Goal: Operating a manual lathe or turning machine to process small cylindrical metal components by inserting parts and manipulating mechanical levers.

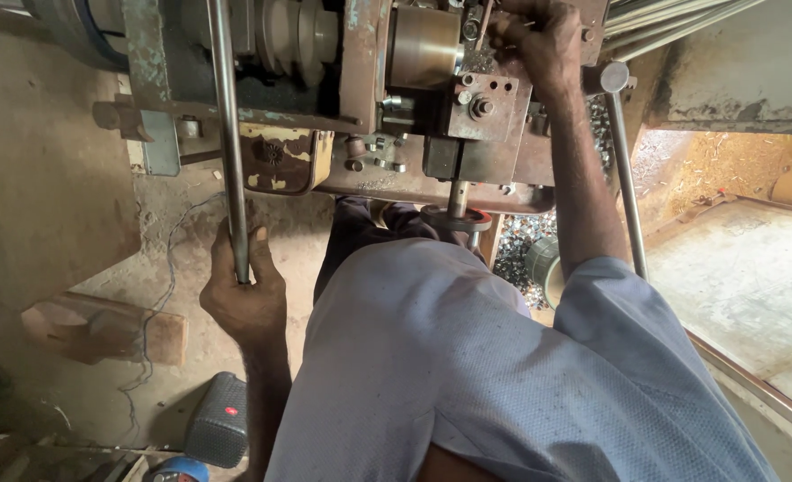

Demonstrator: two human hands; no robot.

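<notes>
My left hand (244, 290) is closed around the lower end of a long steel rod (226, 134) that runs up past the front of a rusty metalworking machine (369, 170). My right hand (539, 40) reaches to the top of the machine and grips a part beside the tool block (481, 107); what the fingers hold is hidden. A brass-coloured round chuck (422, 45) sits just left of that hand. My light blue shirt (467, 375) fills the lower middle of the view.
A second lever rod with a ball knob (614, 78) slants down at the right. Metal shavings (525, 250) lie heaped under the machine. A wooden block (101, 326) and a small dark speaker (217, 419) rest on the dirt floor at left.
</notes>
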